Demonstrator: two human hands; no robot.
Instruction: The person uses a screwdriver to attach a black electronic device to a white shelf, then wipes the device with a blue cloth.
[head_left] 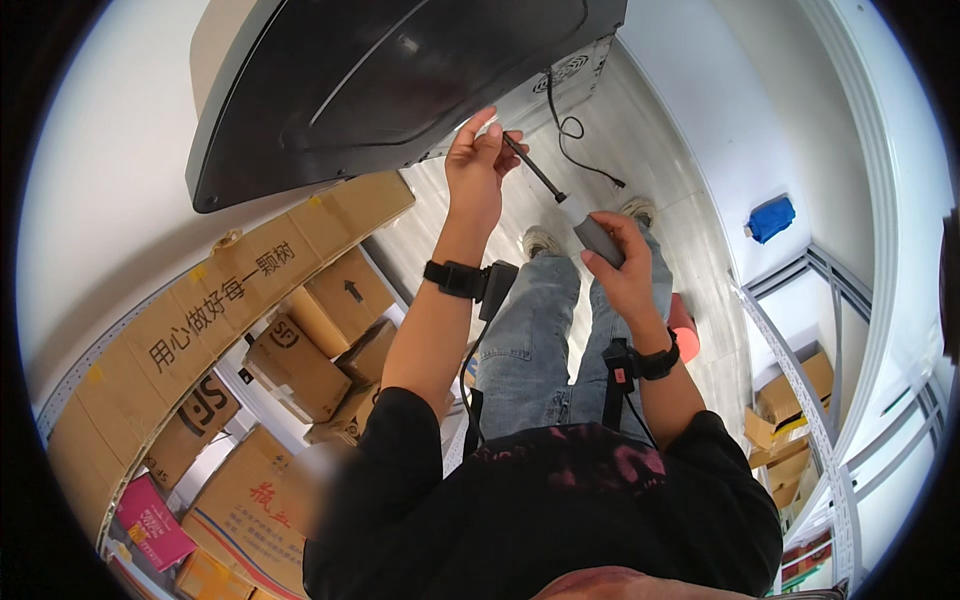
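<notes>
My right hand [622, 262] is closed round the grey handle of a screwdriver [598, 238], which has a pale collar and a long dark shaft. The shaft slants up and left to my left hand [477, 165]. There my thumb and index finger come together beside the shaft's tip, the other fingers curled behind it; whatever they pinch is too small to make out. Just above my left fingers is the lower edge of a large appliance with a glossy black panel [400, 85]. A vented metal side shows at its right end.
A black power cord [565, 130] hangs from the appliance to the floor. On the left, a shelf edged with a cardboard strip [325, 215] holds several cartons. A blue bundle [770, 218] lies at right, above a metal rack [800, 365] with boxes. A red object [683, 325] stands beside my leg.
</notes>
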